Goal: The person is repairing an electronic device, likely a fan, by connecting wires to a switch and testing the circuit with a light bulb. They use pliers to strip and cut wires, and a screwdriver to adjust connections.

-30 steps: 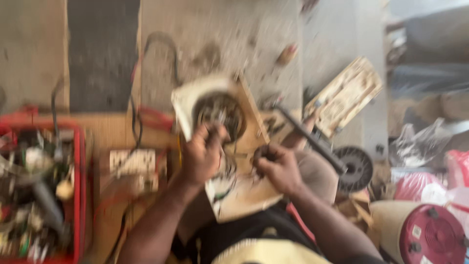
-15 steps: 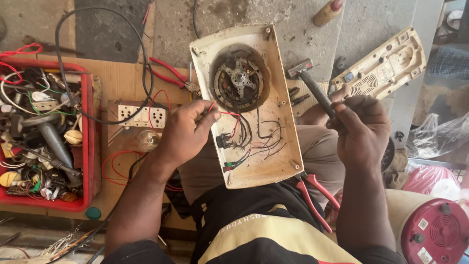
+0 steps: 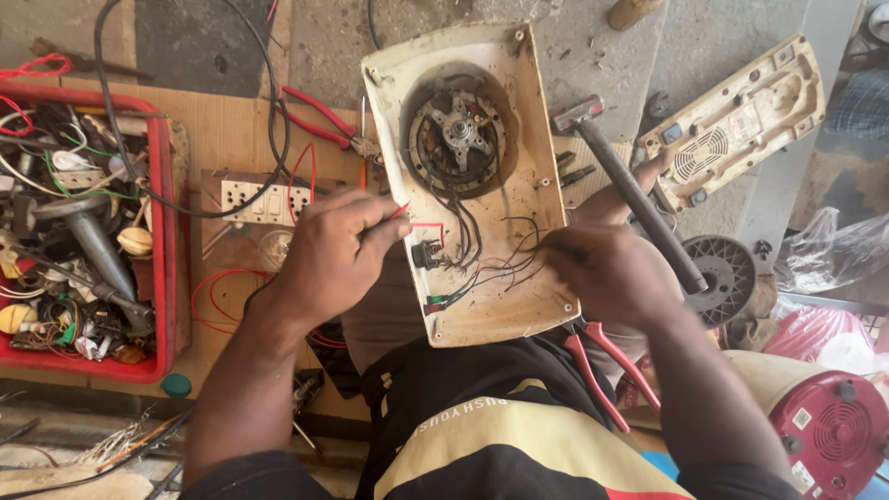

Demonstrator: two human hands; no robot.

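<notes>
Head view: left hand [image 3: 338,255] pinches red wire [image 3: 419,225] just right of its fingertips, right hand [image 3: 607,268] grips hammer [image 3: 630,190], both on housing [image 3: 482,278].

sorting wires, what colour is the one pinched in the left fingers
Red wire, pinched by the left hand; head view.

Opened cream appliance base [image 3: 505,306], motor and wires exposed, lies across lap.

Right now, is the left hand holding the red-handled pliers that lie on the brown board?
No, the left hand pinches a thin red wire over the cream appliance housing; the red-handled pliers lie untouched.
</notes>
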